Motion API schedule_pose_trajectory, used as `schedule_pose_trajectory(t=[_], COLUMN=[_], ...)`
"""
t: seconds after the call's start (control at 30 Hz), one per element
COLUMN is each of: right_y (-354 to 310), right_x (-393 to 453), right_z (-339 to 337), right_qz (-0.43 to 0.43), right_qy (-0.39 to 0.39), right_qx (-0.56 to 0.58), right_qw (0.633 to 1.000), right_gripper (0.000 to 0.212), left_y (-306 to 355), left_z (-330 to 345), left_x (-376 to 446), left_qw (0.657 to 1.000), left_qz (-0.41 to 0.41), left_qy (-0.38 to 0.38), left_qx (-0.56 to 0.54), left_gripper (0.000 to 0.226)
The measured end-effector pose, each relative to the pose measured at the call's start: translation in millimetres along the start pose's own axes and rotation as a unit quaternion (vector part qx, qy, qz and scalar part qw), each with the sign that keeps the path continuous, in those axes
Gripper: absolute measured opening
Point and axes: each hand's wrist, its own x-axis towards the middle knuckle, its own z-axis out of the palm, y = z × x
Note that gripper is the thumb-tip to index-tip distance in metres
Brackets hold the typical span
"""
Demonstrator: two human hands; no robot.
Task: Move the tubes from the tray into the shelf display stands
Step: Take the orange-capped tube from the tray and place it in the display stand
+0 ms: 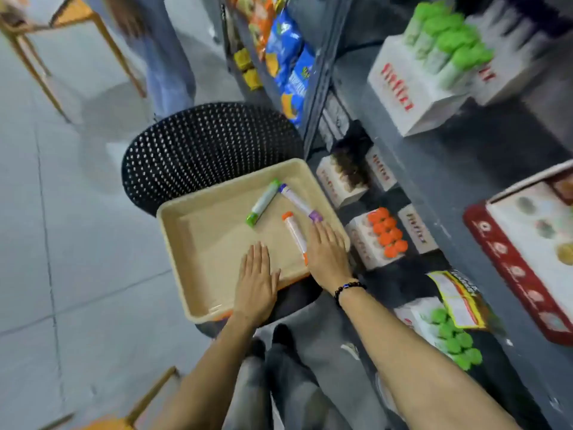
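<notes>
**Three tubes left in the tray**

My left hand (257, 282) lies flat and open, palm down, over the near rim of the beige tray (173, 231), fingers together and reaching onto the tray floor. It grips nothing. My right hand (327, 254) is open too, fingers spread, palm down at the tray's right side. It sits just beside the orange tube (294, 235), covering that tube's near end; I cannot tell whether it presses on it. A dark bead bracelet (348, 289) circles my right wrist.

The tray rests on a black perforated chair (204, 144). Inside it lie three tubes. The green tube (264, 201) lies tilted toward the far side. The purple tube (299, 203) lies to its right, their far ends nearly touching, and its purple cap is just beyond my right fingertips. The orange tube lies nearest me.

To my right stand the grey shelves (434, 181). A white stand (366, 246) on a lower shelf holds orange-capped tubes, just right of the tray. Another stand (409, 88) higher up holds green-capped tubes, and a third (412, 319) near my right forearm holds green caps as well.
</notes>
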Motion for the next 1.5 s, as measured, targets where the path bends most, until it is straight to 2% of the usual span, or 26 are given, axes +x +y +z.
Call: schedule_pose_trajectory(t=[0.1,0.27,0.57,0.7,0.93,1.03,1.17,1.3,1.5], right_y=[-2.5,-8.4,-11.2,-13.4,-12.5,-3.6,0.6,8.2,41.2], right_x=[23.8,56.2,92.8,97.6,95.2,83.0,59.3,18.6,-84.0], right_z=[17.4,36.6,61.4,64.6,36.4,10.5,-28.8,-86.5,-159.7], right_qz=[-0.023,0.041,0.041,0.024,0.021,0.05,0.082,0.147,0.247], right_qy=[-0.07,-0.141,-0.138,-0.128,-0.124,-0.101,-0.064,0.054,0.203], right_qx=[0.026,0.099,0.073,0.064,0.133,0.181,0.262,0.324,0.322], right_qw=[0.997,0.984,0.987,0.989,0.983,0.977,0.959,0.933,0.891], right_gripper=[0.053,0.057,0.063,0.055,0.055,0.049,0.054,0.052,0.055], left_y=[-3.6,-6.8,-12.5,-12.5,-18.8,-21.0,-18.1,5.7,81.2], left_z=[19.2,36.5,49.2,47.7,47.7,40.1,25.7,-3.6,-26.1], left_x=[1.8,3.1,2.8,2.3,-0.6,-1.9,-2.4,0.8,4.3], left_qw=[0.999,0.996,0.994,0.994,0.994,0.992,0.985,0.973,0.933], left_qz=[-0.047,-0.084,-0.093,-0.088,-0.043,0.014,0.084,0.176,0.344], left_qy=[-0.006,-0.032,-0.056,-0.066,-0.096,-0.122,-0.15,-0.144,-0.108], left_qx=[-0.014,-0.019,-0.025,-0.029,-0.029,-0.025,0.007,0.031,0.011], left_gripper=[0.071,0.071,0.071,0.07,0.072,0.072,0.072,0.074,0.072])
